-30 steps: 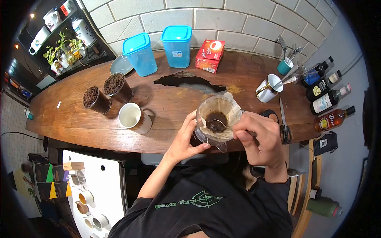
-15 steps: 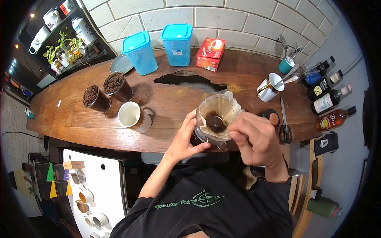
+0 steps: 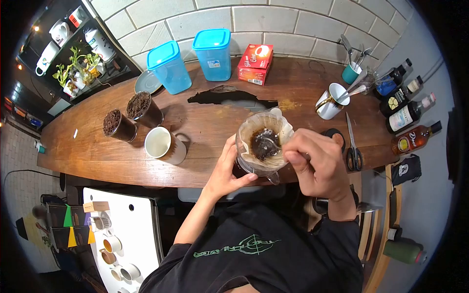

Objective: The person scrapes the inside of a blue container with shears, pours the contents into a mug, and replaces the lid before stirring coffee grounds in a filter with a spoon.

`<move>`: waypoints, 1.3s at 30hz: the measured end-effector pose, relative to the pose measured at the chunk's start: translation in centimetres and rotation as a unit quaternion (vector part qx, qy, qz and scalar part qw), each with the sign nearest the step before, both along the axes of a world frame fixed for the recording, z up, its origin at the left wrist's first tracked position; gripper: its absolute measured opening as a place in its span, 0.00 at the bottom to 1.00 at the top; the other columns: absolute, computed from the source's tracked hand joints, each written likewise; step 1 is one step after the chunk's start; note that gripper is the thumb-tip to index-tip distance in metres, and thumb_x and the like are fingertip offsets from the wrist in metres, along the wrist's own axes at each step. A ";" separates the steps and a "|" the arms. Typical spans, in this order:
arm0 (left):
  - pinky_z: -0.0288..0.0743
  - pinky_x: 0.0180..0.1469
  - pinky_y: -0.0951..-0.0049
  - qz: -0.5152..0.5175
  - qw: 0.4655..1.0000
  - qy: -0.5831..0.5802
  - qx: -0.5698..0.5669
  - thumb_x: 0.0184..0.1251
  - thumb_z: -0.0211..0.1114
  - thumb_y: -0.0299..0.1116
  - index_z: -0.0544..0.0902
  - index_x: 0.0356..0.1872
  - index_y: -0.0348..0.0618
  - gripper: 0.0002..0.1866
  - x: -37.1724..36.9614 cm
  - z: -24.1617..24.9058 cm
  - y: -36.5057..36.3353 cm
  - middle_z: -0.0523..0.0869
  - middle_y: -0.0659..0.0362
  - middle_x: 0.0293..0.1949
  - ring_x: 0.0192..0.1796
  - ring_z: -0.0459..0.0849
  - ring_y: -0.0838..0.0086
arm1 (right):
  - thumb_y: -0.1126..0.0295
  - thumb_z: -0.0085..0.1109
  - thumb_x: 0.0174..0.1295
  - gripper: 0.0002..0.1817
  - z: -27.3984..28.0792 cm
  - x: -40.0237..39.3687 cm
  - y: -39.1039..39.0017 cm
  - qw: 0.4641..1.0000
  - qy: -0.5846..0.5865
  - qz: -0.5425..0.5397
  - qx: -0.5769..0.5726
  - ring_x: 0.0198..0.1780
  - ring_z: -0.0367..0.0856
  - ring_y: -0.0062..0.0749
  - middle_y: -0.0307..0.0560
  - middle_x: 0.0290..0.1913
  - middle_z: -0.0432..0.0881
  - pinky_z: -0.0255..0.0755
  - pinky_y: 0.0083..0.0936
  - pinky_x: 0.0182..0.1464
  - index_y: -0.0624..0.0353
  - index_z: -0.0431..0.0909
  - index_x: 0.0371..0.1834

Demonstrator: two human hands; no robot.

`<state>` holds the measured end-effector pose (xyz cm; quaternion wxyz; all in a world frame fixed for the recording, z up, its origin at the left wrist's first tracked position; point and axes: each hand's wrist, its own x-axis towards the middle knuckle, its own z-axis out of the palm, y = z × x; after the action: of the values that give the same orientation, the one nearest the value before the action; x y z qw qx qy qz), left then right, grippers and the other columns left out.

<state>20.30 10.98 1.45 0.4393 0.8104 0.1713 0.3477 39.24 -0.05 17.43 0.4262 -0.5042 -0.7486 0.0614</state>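
A glass dripper [image 3: 263,141] lined with a paper filter [image 3: 283,128] stands at the counter's front edge, with dark wet coffee [image 3: 264,145] inside. My left hand [image 3: 228,171] is wrapped round the glass from the left, thumb at its lower front. On the other side, my right hand [image 3: 317,158] pinches a spoon [image 3: 273,145] whose end dips into the coffee. Most of its handle is hidden by my fingers. Left of the dripper sits a white cup [image 3: 165,145].
Two glasses of dark grounds [image 3: 119,126] stand left. Blue-lidded containers [image 3: 212,54] and a red box [image 3: 255,64] line the wall. Scissors [image 3: 352,146], a white mug [image 3: 332,101], a teal utensil cup [image 3: 351,73] and bottles [image 3: 414,139] are right. The counter [image 3: 97,151] has a dark hole.
The spoon has shifted within the filter, and the coffee surface looks more stirred and bubbly. My right hand has moved slightly. My left hand keeps its hold.
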 end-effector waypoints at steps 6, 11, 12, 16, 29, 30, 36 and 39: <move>0.60 0.73 0.53 0.005 1.000 0.000 0.017 0.52 0.77 0.46 0.66 0.69 0.34 0.46 0.0 -0.5 0.1 0.65 0.41 0.71 0.73 0.64 0.46 | 0.78 0.59 0.64 0.04 0.8 0.4 -0.5 1.000 0.000 -0.019 0.019 0.30 0.79 0.50 0.50 0.29 0.77 0.73 0.37 0.33 0.65 0.73 0.34; 0.60 0.73 0.53 -0.006 1.000 -0.003 -0.004 0.52 0.77 0.47 0.66 0.70 0.34 0.47 0.0 -0.7 0.2 0.65 0.41 0.71 0.73 0.64 0.46 | 0.79 0.59 0.64 0.04 -0.3 0.4 0.2 1.000 0.013 0.006 0.017 0.30 0.78 0.49 0.50 0.29 0.77 0.73 0.36 0.33 0.65 0.74 0.34; 0.59 0.73 0.53 -0.009 1.000 -0.005 -0.013 0.51 0.77 0.47 0.66 0.70 0.34 0.47 0.0 -0.7 0.3 0.65 0.41 0.71 0.73 0.64 0.47 | 0.79 0.59 0.64 0.04 -0.2 0.5 0.1 1.000 0.013 0.006 0.018 0.30 0.78 0.49 0.50 0.29 0.77 0.73 0.36 0.33 0.65 0.74 0.34; 0.59 0.73 0.53 -0.005 1.000 -0.006 0.003 0.52 0.77 0.47 0.65 0.70 0.35 0.47 0.1 -0.8 0.3 0.65 0.41 0.71 0.73 0.64 0.46 | 0.79 0.60 0.63 0.04 0.2 0.9 -0.1 0.999 0.000 -0.021 0.031 0.31 0.79 0.50 0.50 0.30 0.78 0.73 0.37 0.34 0.65 0.74 0.34; 0.59 0.73 0.53 -0.004 1.000 0.010 -0.005 0.52 0.77 0.49 0.63 0.72 0.35 0.50 -0.2 -1.2 0.3 0.65 0.40 0.70 0.73 0.64 0.45 | 0.75 0.58 0.66 0.06 0.2 0.2 -0.2 0.999 0.039 0.015 0.026 0.29 0.79 0.46 0.49 0.29 0.78 0.72 0.34 0.32 0.65 0.73 0.33; 0.59 0.73 0.53 -0.008 1.000 0.015 -0.003 0.52 0.77 0.49 0.63 0.72 0.35 0.50 -0.2 -1.2 0.3 0.65 0.39 0.70 0.73 0.64 0.44 | 0.75 0.57 0.68 0.09 0.3 0.2 -0.2 0.998 0.055 0.001 0.030 0.26 0.76 0.43 0.47 0.26 0.76 0.70 0.31 0.30 0.65 0.73 0.30; 0.59 0.73 0.52 -0.005 1.000 0.011 0.013 0.52 0.77 0.50 0.63 0.72 0.36 0.50 -0.3 -1.8 0.6 0.64 0.39 0.71 0.73 0.63 0.44 | 0.72 0.56 0.69 0.10 -1.7 0.2 0.9 0.996 0.059 0.009 0.064 0.24 0.75 0.37 0.46 0.24 0.75 0.67 0.27 0.27 0.64 0.74 0.30; 0.59 0.73 0.52 -0.009 1.000 0.005 0.012 0.52 0.77 0.49 0.64 0.71 0.36 0.49 -0.2 -1.8 0.5 0.64 0.39 0.71 0.73 0.63 0.44 | 0.75 0.59 0.66 0.05 -0.5 0.9 0.4 1.000 0.015 -0.002 0.015 0.31 0.80 0.50 0.51 0.31 0.79 0.74 0.36 0.35 0.65 0.74 0.35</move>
<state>20.06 11.49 -0.35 0.4317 0.8187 0.1623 0.3420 40.15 0.38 16.96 0.4448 -0.4986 -0.7418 0.0566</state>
